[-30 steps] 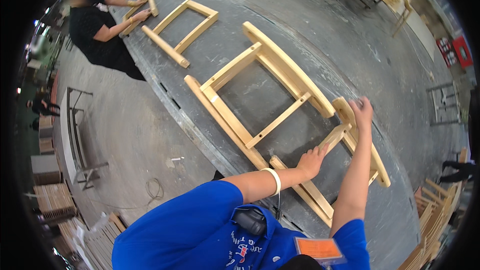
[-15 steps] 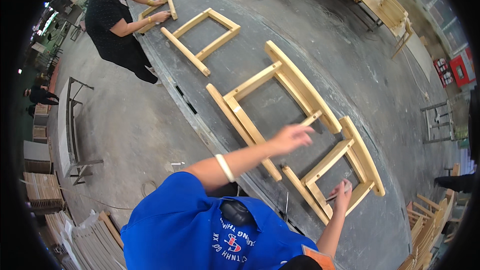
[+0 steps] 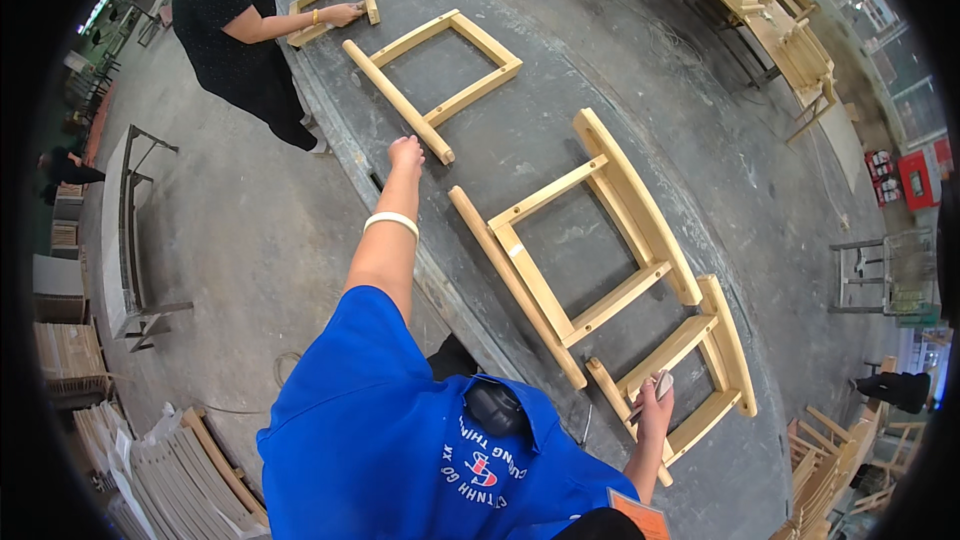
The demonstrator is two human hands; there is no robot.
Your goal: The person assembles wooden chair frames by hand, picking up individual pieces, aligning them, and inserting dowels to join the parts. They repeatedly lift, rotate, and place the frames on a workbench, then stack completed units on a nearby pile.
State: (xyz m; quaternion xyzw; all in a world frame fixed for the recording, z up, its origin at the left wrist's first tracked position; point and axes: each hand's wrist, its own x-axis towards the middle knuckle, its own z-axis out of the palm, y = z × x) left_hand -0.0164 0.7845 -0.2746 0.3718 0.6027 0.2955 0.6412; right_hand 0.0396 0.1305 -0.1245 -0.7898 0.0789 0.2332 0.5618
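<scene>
Three pale, open wooden frames [image 3: 398, 100] lie flat on a grey tabletop [image 3: 550, 80], presumably for steadiness: the first near the worker's left hand [image 3: 405, 153], fingers curled, closure unclear; the middle frame [image 3: 645, 210] untouched; the rightmost frame [image 3: 667, 352] beneath the right hand [image 3: 655, 412], fingers clamped around a small greyish object [image 3: 664, 383], apparently for control.
</scene>
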